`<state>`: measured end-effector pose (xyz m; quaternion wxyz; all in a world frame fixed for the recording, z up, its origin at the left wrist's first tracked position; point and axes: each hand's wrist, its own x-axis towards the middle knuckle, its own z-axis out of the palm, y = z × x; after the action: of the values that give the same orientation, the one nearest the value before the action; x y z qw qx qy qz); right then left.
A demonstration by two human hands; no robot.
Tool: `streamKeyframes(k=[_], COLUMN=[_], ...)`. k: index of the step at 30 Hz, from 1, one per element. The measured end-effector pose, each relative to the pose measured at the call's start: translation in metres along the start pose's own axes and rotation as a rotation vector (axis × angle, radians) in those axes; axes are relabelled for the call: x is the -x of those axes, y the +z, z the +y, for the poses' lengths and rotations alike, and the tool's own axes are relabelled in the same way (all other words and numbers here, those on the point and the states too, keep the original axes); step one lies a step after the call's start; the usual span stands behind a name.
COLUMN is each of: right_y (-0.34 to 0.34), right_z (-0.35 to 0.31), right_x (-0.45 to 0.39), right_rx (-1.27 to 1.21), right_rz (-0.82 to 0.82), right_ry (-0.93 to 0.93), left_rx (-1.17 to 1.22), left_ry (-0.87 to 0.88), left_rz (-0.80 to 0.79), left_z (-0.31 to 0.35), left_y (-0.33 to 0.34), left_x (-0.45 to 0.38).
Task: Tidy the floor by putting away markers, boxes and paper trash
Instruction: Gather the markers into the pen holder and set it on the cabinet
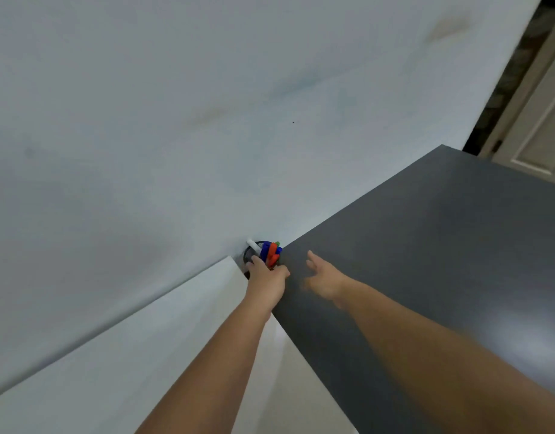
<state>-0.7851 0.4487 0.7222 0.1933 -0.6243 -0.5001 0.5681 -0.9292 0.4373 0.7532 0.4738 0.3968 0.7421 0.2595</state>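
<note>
A round black mesh holder (249, 254) stands against the wall, in the gap between a white surface and a dark grey top. Several markers (271, 251) stick out of it: blue, orange, green and one white. My left hand (266, 277) is closed around the holder's near side, hiding its lower part. My right hand (323, 277) hovers over the dark grey top (442, 252) just to the right of the holder, fingers spread, holding nothing; it is blurred by motion.
A pale blue-grey wall (207, 120) fills the upper left. A white surface (129, 355) lies at the lower left. A cream panelled door (539, 126) with a dark gap beside it stands at the far right.
</note>
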Motion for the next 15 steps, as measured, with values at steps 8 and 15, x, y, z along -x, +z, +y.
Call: streamKeyframes(k=[8,15], right_y=[-0.116,-0.198], right_z=[0.101,0.244], right_x=[0.150,0.345], right_rx=[0.382,0.175], right_rz=[0.167,0.418], right_ry=[0.097,0.277], left_rx=[-0.090,-0.148], left_ry=[0.154,0.314], left_rz=[-0.205,-0.465], left_z=[-0.008,-0.033], left_y=[0.088,0.214], left_x=[0.127,0.275])
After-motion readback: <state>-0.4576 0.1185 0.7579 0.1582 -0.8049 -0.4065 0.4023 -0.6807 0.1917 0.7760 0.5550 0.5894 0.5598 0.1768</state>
